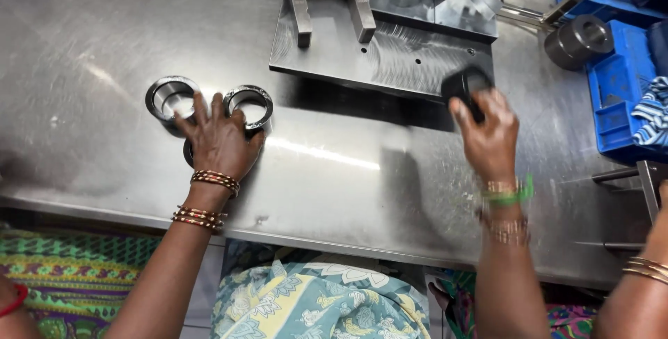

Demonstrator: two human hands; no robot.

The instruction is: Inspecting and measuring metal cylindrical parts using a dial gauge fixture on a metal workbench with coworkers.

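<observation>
I work at a scuffed steel table (104,33) catching glare at centre, with blue plastic bins (616,95) at upper right.

Under your left hand (219,141) lie shiny, short steel rings on the steel table: one open-bored polished ring (171,97) to the left of your fingertips, standing on its flat face, and a second like it (249,105) just beside your fingers on the right, near the first but apart from it. A third, darker ring (188,152) is mostly hidden beneath your palm. Your right hand (489,134) grips a dark, blurred round ring (464,86) at the edge of the grey metal fixture plate.
</observation>
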